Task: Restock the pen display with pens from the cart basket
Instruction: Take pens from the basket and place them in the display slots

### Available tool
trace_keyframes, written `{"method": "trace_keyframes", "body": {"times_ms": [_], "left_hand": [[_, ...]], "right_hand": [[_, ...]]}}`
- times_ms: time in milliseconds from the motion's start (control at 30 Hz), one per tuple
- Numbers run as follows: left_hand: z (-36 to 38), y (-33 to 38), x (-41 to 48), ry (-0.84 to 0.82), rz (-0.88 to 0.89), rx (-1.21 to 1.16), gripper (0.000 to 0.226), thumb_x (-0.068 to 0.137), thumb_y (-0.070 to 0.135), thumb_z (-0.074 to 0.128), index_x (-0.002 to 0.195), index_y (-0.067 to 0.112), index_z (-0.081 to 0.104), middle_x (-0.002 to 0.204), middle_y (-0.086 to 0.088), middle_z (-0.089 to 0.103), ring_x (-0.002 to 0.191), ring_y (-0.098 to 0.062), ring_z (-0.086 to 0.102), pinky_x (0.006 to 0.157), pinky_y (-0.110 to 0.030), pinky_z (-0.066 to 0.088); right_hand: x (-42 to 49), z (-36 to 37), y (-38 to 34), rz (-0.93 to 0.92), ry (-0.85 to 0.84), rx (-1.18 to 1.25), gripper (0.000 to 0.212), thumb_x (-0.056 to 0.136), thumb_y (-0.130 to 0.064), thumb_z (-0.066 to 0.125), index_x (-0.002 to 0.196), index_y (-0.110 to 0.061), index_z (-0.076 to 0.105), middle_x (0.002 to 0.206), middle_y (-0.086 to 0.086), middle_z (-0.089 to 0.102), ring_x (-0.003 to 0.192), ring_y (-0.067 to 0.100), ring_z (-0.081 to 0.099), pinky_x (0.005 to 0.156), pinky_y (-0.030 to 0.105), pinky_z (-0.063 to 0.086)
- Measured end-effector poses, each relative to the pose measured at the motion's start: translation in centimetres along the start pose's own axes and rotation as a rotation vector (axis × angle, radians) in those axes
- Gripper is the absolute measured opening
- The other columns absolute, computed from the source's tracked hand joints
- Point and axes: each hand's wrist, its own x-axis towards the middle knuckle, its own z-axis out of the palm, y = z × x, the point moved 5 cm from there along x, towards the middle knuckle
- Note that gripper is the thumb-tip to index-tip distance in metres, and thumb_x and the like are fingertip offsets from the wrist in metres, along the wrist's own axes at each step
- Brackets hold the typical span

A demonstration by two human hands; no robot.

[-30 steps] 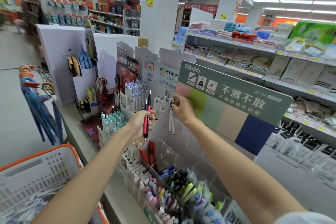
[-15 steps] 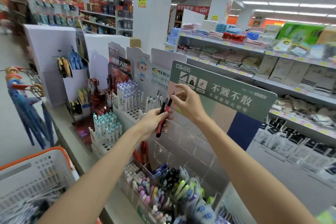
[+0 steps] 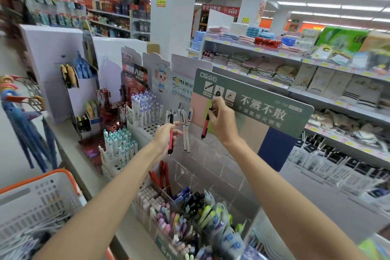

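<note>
My left hand (image 3: 166, 136) grips a red and black pen (image 3: 171, 133), held upright in front of the white perforated pen stand (image 3: 147, 127). My right hand (image 3: 221, 120) pinches a second red pen (image 3: 205, 124) near its top, tip down, against the green display header board (image 3: 263, 110). Two white pens (image 3: 185, 126) hang between the two hands. Below, the clear tiered pen display (image 3: 211, 173) holds several red pens (image 3: 162, 175) and coloured pens (image 3: 190, 213). The white cart basket (image 3: 38, 202) with an orange rim sits at lower left, with pens inside.
More pen stands (image 3: 118, 150) and cardboard displays (image 3: 135, 82) line the counter to the left. Umbrellas (image 3: 23, 133) hang at far left. Shelves of towels and packaged goods (image 3: 274, 65) run along the right. A white pillar (image 3: 172, 10) stands behind.
The two hands were together on the red pens half a second ago. They have parted: my right hand carries one pen to the right and up, my left keeps the other.
</note>
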Motion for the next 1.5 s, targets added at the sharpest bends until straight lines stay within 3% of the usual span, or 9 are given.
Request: {"method": "trace_keyframes", "body": {"times_ms": [333, 500, 567, 667, 833, 1067, 1267, 1400, 1500], "left_hand": [[-1.0, 0.1, -0.7, 0.047, -0.002, -0.058, 0.022, 0.1, -0.006, 0.029, 0.099, 0.006, 0.048, 0.086, -0.01, 0.058, 0.067, -0.013, 0.047, 0.059, -0.023, 0.038], [-1.0, -0.8, -0.1, 0.009, 0.035, 0.037, 0.028, 0.103, -0.003, 0.032, 0.11, 0.005, 0.057, 0.085, -0.006, 0.05, 0.074, -0.012, 0.048, 0.066, -0.023, 0.044], [-0.9, -0.9, -0.1, -0.022, 0.069, 0.09, 0.026, 0.103, -0.002, 0.039, 0.118, 0.006, 0.059, 0.087, -0.006, 0.055, 0.079, -0.013, 0.053, 0.074, -0.026, 0.049], [-1.2, -1.0, 0.2, 0.037, 0.092, 0.058, 0.024, 0.097, 0.0, 0.057, 0.119, 0.008, 0.064, 0.092, -0.007, 0.069, 0.088, -0.019, 0.066, 0.088, -0.034, 0.055], [-0.5, 0.4, 0.0, 0.097, 0.12, -0.021, 0.027, 0.085, -0.001, 0.072, 0.111, 0.004, 0.069, 0.099, -0.01, 0.075, 0.087, -0.019, 0.071, 0.077, -0.027, 0.059], [3.3, 1.6, -0.4, 0.023, 0.15, 0.044, 0.024, 0.083, 0.0, 0.075, 0.105, 0.009, 0.07, 0.088, 0.0, 0.073, 0.077, -0.01, 0.067, 0.069, -0.019, 0.057], [3.7, 1.8, -0.8, -0.035, 0.171, 0.058, 0.02, 0.082, -0.001, 0.076, 0.09, 0.016, 0.071, 0.085, 0.001, 0.074, 0.083, -0.014, 0.069, 0.076, -0.022, 0.058], [3.0, 2.4, -0.3, 0.027, 0.202, 0.063, 0.022, 0.095, 0.026, 0.065, 0.116, 0.019, 0.06, 0.106, -0.001, 0.07, 0.098, -0.015, 0.067, 0.087, -0.031, 0.056], [1.3, 2.8, 0.0, 0.204, 0.176, -0.056, 0.02, 0.103, 0.024, 0.049, 0.121, 0.016, 0.053, 0.098, -0.002, 0.067, 0.088, -0.014, 0.063, 0.082, -0.031, 0.053]], "right_hand": [[-1.7, 3.5, 2.7, 0.159, -0.164, -0.129, 0.018, 0.094, -0.006, 0.063, 0.11, -0.004, 0.057, 0.101, 0.013, 0.07, 0.094, 0.03, 0.066, 0.073, 0.032, 0.049], [-1.6, 3.6, 2.6, 0.127, -0.199, -0.162, 0.029, 0.097, -0.005, 0.058, 0.125, -0.005, 0.061, 0.111, 0.016, 0.071, 0.103, 0.033, 0.066, 0.086, 0.043, 0.054], [-1.7, 3.5, 2.4, 0.097, -0.208, -0.179, 0.032, 0.097, -0.003, 0.054, 0.129, -0.006, 0.059, 0.106, 0.017, 0.072, 0.096, 0.035, 0.067, 0.084, 0.046, 0.054], [-1.4, 2.5, 2.1, 0.084, -0.13, -0.142, 0.043, 0.096, -0.002, 0.051, 0.138, -0.01, 0.055, 0.082, 0.014, 0.071, 0.066, 0.029, 0.062, 0.069, 0.043, 0.053], [0.0, 0.0, 0.5, 0.075, -0.031, 0.071, 0.032, 0.094, -0.003, 0.059, 0.126, -0.007, 0.064, 0.09, 0.003, 0.069, 0.075, 0.017, 0.064, 0.075, 0.028, 0.055], [0.4, -0.3, -1.5, 0.058, -0.12, 0.172, 0.026, 0.091, -0.017, 0.071, 0.116, -0.014, 0.069, 0.089, -0.002, 0.07, 0.079, 0.007, 0.066, 0.075, 0.015, 0.053], [0.4, -0.6, -1.3, 0.096, -0.143, 0.188, 0.015, 0.088, -0.015, 0.074, 0.098, -0.016, 0.064, 0.088, 0.001, 0.07, 0.082, 0.012, 0.067, 0.075, 0.022, 0.055], [1.0, -2.1, -1.6, 0.082, -0.023, 0.227, 0.014, 0.088, -0.007, 0.072, 0.097, -0.013, 0.063, 0.083, -0.001, 0.067, 0.076, 0.01, 0.064, 0.072, 0.019, 0.053], [1.5, -3.7, -1.6, 0.035, 0.124, 0.221, 0.013, 0.091, -0.003, 0.068, 0.1, -0.009, 0.061, 0.08, -0.001, 0.063, 0.072, 0.009, 0.06, 0.069, 0.014, 0.049]]}}
